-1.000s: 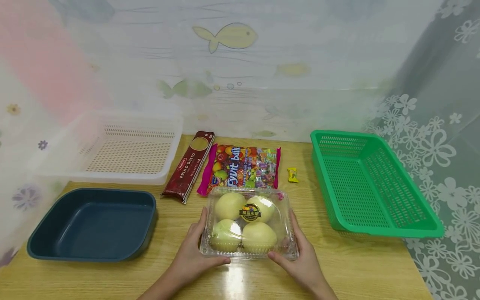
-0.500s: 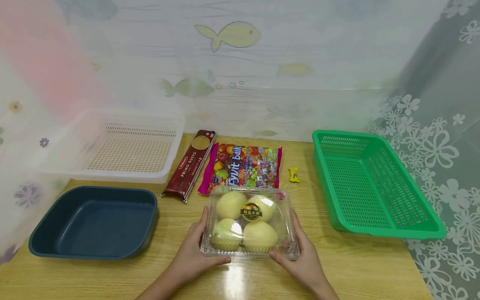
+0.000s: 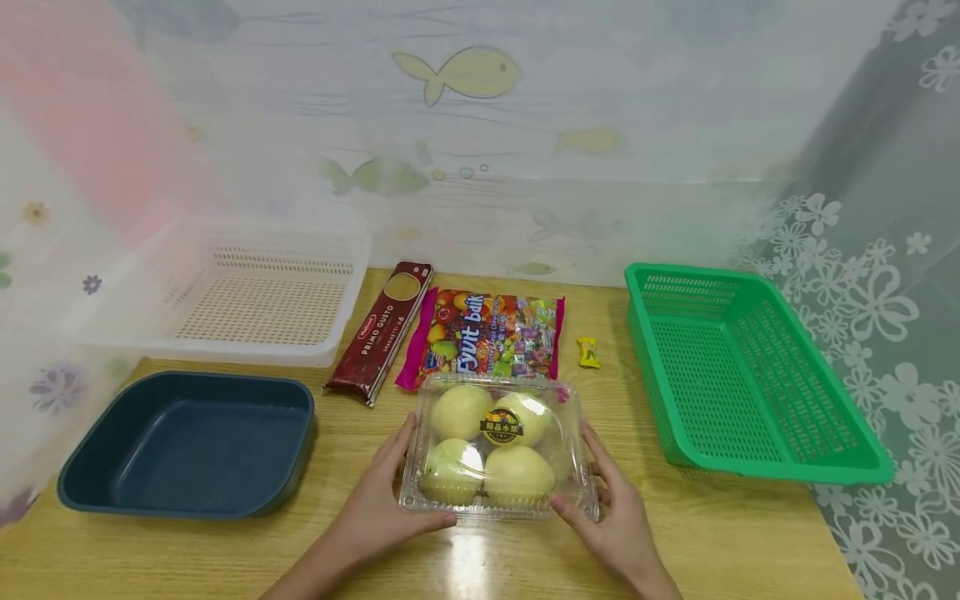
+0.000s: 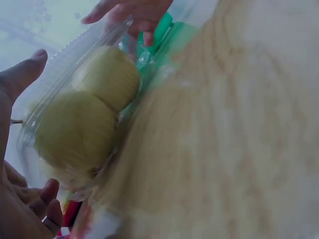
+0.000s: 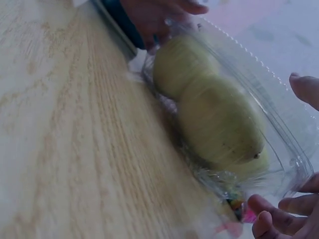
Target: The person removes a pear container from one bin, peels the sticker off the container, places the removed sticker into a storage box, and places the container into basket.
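A clear plastic clamshell box (image 3: 566, 450) of several pale yellow-green round fruits (image 3: 519, 472) stands at the front middle of the table in the head view. My left hand (image 3: 386, 500) lies along its left side, fingers fairly straight and thumb spread along the front edge. On the other side is my right hand (image 3: 617, 512), its fingers loosely bent by the box and its thumb near the front right corner. Both wrist views show thumbs lifted off the box (image 4: 37, 124) and fingertips close to it; whether they touch is unclear. Blur softens these views.
Behind the box lie a bag of fruit chews (image 3: 487, 333), a red spaghetti packet (image 3: 381, 333) and a small yellow wrapped candy (image 3: 588, 352). A green basket (image 3: 675, 408) stands right; a white basket (image 3: 330, 342) and a dark blue basin (image 3: 187, 508) stand left.
My right hand has loosened a little, its thumb sliding right along the box's front and a gap showing by its fingers. The left hand and the box stay nearly in place.
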Demonstrator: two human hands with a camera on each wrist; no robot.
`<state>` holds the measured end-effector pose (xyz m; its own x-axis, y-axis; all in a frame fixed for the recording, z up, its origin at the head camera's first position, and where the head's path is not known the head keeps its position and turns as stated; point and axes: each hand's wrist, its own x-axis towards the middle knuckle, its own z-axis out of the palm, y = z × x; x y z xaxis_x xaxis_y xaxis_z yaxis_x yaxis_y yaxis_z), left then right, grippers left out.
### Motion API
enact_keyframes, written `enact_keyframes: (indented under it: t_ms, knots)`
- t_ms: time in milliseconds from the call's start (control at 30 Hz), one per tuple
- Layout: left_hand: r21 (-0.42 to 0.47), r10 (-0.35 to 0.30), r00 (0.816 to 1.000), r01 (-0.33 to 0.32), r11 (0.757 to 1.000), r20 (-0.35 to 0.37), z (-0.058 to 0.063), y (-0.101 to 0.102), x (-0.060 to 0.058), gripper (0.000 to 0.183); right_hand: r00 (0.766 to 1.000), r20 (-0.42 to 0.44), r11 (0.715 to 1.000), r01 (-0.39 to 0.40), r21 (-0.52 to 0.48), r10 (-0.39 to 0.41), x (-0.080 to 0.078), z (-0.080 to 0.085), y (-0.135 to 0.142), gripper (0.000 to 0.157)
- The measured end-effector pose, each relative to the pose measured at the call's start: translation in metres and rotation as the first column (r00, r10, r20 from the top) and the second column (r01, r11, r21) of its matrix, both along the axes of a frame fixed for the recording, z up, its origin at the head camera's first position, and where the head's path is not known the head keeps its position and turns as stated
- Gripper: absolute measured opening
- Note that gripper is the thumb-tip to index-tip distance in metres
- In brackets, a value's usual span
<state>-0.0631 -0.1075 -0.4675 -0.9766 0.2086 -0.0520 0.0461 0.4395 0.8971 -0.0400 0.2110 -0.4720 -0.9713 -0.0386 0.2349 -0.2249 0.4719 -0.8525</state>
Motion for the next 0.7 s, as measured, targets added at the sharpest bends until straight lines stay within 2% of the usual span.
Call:
enact_keyframes:
  t_ms: [167,300,500,700]
  knots:
    - [-0.106,-0.032,0.996,0.023,0.994,-0.08,0.008,-0.006,-0.008,0.131,0.998,0.017,0.997,0.061,0.045,-0.062,0.002,0.009,0.0,0.081]
    - [-0.199,-0.061,0.984,0.027,0.98,-0.167,0.016,-0.01,-0.017,0.133,0.995,0.028,0.992,0.098,0.085,-0.1,0.001,0.014,0.0,0.077]
    - [-0.299,-0.133,0.957,0.052,0.953,-0.259,0.031,-0.009,-0.026,0.136,0.989,-0.107,0.976,0.119,0.182,-0.101,-0.006,0.022,0.007,0.081]
    - [-0.415,-0.185,0.95,0.067,0.907,-0.252,0.039,-0.004,-0.027,0.131,0.976,-0.198,0.974,0.125,0.189,-0.087,-0.019,0.034,0.014,0.079]
